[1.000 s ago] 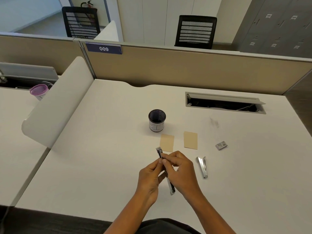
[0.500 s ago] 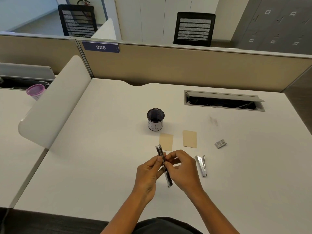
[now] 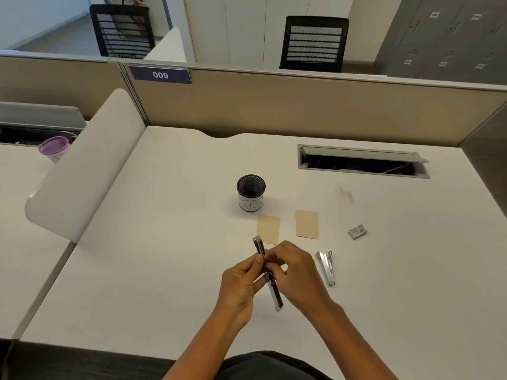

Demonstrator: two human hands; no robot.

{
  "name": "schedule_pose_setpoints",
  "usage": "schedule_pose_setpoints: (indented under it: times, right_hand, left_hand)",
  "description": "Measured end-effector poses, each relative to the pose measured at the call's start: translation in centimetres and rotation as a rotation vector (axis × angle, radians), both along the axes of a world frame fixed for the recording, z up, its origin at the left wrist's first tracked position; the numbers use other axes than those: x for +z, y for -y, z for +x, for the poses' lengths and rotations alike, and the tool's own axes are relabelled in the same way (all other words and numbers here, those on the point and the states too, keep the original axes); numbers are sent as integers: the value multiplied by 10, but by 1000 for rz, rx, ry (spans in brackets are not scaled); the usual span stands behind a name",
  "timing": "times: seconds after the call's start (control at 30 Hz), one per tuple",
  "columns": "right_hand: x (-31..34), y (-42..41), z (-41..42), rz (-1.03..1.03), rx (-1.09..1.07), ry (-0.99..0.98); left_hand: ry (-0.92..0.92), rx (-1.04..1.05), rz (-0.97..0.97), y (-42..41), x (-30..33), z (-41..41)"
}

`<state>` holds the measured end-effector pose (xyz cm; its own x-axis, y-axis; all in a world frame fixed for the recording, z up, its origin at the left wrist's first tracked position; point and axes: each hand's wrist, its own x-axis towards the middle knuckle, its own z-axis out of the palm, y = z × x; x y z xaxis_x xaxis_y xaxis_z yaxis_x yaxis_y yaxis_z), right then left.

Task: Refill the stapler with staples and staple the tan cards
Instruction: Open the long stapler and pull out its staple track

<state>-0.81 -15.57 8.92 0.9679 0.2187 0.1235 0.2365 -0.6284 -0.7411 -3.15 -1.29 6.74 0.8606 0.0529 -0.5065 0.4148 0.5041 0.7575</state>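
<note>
A long, thin black and silver stapler (image 3: 275, 293), opened out flat, is held above the desk between both hands. My left hand (image 3: 241, 283) pinches its middle from the left. My right hand (image 3: 295, 272) has its fingers curled round the same middle part from the right. Two tan cards lie side by side just beyond the hands: the left card (image 3: 268, 229), the right card (image 3: 307, 224). A small grey box of staples (image 3: 357, 232) sits to the right. A silver metal piece (image 3: 326, 267) lies on the desk beside my right hand.
A black mesh pen cup (image 3: 251, 192) stands behind the cards. An open cable tray (image 3: 362, 163) is sunk into the white desk (image 3: 164, 242) at the back right. A white divider (image 3: 82, 165) borders the left, a tan partition (image 3: 301, 111) the back.
The stapler has tilted slightly and my fingers have shifted along its middle. The view has dropped a little. Nothing on the desk has moved.
</note>
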Motion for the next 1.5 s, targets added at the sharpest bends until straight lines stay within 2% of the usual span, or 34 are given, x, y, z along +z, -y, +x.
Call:
schedule_pose_setpoints:
  times: [0.23, 0.67, 0.83, 1.23, 1.5]
  right_hand:
    - [1, 0, 1, -126, 54, -45]
    - [10, 1, 6, -407, 185, -243]
    - [9, 2, 5, -446, 189, -270]
    - [4, 17, 12, -373, 251, -337]
    - [7, 28, 34, -102, 72, -284]
  left_hand:
    - [-61, -22, 14, 0, -7, -2]
    - [-177, -90, 62, 2, -16, -11]
    - [-206, -114, 44, 3, -19, -11]
    - [-260, -147, -16, 4, -33, -5]
    - [-269, -100, -71, 3, -46, 6]
